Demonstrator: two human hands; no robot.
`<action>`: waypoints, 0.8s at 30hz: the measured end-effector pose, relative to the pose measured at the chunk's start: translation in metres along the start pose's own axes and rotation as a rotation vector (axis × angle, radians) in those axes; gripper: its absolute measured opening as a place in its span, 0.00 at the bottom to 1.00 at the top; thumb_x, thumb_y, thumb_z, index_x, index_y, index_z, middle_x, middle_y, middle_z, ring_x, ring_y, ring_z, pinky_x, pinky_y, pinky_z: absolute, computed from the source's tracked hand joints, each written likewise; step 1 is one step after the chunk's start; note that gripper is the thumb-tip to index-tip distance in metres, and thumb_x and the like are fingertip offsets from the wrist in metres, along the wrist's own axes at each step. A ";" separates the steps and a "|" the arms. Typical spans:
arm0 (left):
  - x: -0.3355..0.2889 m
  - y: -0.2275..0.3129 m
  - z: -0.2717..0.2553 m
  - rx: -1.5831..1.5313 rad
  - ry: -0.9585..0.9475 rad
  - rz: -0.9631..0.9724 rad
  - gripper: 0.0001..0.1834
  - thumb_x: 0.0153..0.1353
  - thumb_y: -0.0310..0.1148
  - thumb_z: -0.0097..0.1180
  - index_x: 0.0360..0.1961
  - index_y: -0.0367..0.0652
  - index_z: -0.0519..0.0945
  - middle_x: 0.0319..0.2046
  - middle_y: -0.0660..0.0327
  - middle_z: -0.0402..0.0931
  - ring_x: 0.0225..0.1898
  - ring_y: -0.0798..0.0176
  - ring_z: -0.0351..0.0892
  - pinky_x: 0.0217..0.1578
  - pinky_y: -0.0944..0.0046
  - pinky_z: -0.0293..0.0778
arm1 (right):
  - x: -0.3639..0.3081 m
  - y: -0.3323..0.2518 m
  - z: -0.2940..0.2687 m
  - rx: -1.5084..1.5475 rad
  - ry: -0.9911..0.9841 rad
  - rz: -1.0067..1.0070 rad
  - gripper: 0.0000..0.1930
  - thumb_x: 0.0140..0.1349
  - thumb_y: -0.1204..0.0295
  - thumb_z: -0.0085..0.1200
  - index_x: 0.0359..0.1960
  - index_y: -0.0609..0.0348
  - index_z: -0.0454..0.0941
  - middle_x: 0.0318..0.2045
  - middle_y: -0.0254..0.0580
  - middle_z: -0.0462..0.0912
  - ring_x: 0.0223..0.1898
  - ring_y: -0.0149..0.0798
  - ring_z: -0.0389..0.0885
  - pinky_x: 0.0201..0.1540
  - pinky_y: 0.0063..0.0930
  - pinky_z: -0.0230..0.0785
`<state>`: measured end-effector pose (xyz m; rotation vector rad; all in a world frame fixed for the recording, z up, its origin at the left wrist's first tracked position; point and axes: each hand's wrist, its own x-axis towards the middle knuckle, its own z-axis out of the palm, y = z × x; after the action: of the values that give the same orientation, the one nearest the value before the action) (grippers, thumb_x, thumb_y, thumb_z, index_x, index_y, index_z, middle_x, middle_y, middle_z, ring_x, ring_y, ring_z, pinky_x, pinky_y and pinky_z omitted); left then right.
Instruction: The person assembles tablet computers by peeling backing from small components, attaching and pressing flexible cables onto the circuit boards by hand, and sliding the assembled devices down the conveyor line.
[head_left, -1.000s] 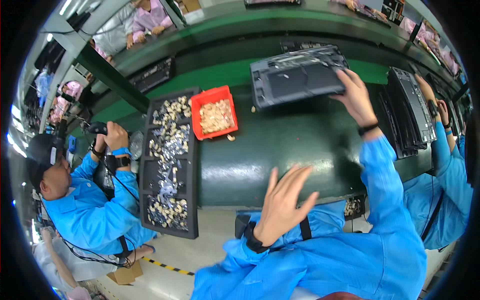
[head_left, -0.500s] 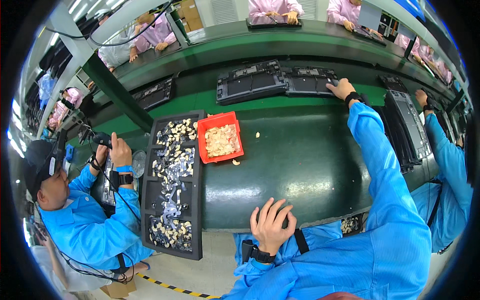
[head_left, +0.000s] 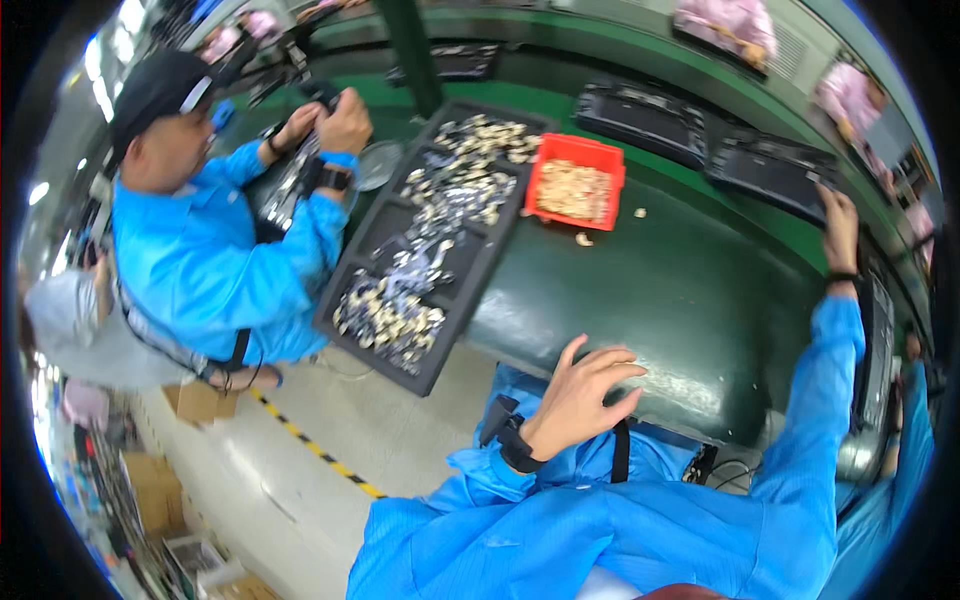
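Note:
My right hand [head_left: 841, 232] is stretched to the far right, its fingers closed at the right end of an opened black laptop base [head_left: 768, 172]. That base lies on the green strip behind the work table. Another black laptop base [head_left: 640, 122] lies just left of it. My left hand [head_left: 588, 398] is open and empty, fingers spread, at the table's near edge. Beyond it stands a red bin [head_left: 618, 188] of small cream-coloured pieces. To the bin's left is a black compartment tray [head_left: 478, 290] with many cream and dark small parts.
A co-worker in blue [head_left: 215, 240] sits at the left, both hands on a dark device. Two loose cream pieces lie near the bin on the green table [head_left: 690, 290]. More black laptop bases [head_left: 872, 350] stand at the right edge. A green post [head_left: 408, 55] rises behind the tray.
My view has turned, so the tray, bin and co-worker sit differently in it. My right hand stays at the laptop base's right end. My left hand is still open by the near edge.

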<state>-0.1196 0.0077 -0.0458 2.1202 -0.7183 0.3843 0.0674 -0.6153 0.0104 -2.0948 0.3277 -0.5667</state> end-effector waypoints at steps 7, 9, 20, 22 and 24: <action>0.055 -0.070 -0.127 0.269 -0.082 -0.395 0.14 0.65 0.36 0.67 0.47 0.37 0.89 0.41 0.46 0.89 0.42 0.44 0.91 0.43 0.51 0.85 | -0.235 -0.161 -0.021 -0.164 0.376 -0.285 0.32 0.79 0.62 0.56 0.79 0.60 0.63 0.76 0.49 0.67 0.72 0.38 0.69 0.76 0.33 0.59; 0.086 -0.102 -0.141 0.453 -0.108 -0.419 0.17 0.65 0.40 0.68 0.47 0.37 0.89 0.41 0.45 0.89 0.45 0.42 0.89 0.48 0.47 0.84 | -0.285 -0.168 -0.011 0.101 0.330 -0.158 0.30 0.79 0.62 0.55 0.77 0.63 0.67 0.75 0.50 0.68 0.73 0.38 0.68 0.76 0.33 0.58; 0.154 -0.237 -0.128 0.474 -0.129 -0.217 0.11 0.58 0.36 0.73 0.39 0.42 0.91 0.34 0.50 0.88 0.40 0.47 0.89 0.43 0.52 0.82 | -0.378 -0.075 0.082 0.552 0.127 0.281 0.25 0.78 0.71 0.57 0.73 0.64 0.70 0.68 0.45 0.78 0.65 0.32 0.77 0.68 0.29 0.68; 0.157 -0.225 -0.139 0.349 -0.070 -0.235 0.10 0.60 0.33 0.75 0.39 0.40 0.91 0.32 0.52 0.90 0.35 0.56 0.91 0.39 0.59 0.83 | -0.374 -0.066 0.087 0.289 0.231 0.146 0.25 0.78 0.71 0.56 0.73 0.64 0.71 0.67 0.44 0.78 0.64 0.32 0.77 0.67 0.28 0.68; 0.157 -0.207 -0.157 0.258 0.064 -0.214 0.11 0.61 0.32 0.75 0.40 0.37 0.91 0.32 0.55 0.90 0.32 0.67 0.89 0.35 0.65 0.82 | -0.369 -0.083 0.096 -0.021 0.411 -0.006 0.23 0.78 0.71 0.56 0.71 0.64 0.73 0.60 0.43 0.83 0.57 0.31 0.81 0.60 0.25 0.70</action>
<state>0.1289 0.1766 -0.0028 2.3885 -0.4165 0.4442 -0.1993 -0.3405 -0.0652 -1.9889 0.5617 -1.0023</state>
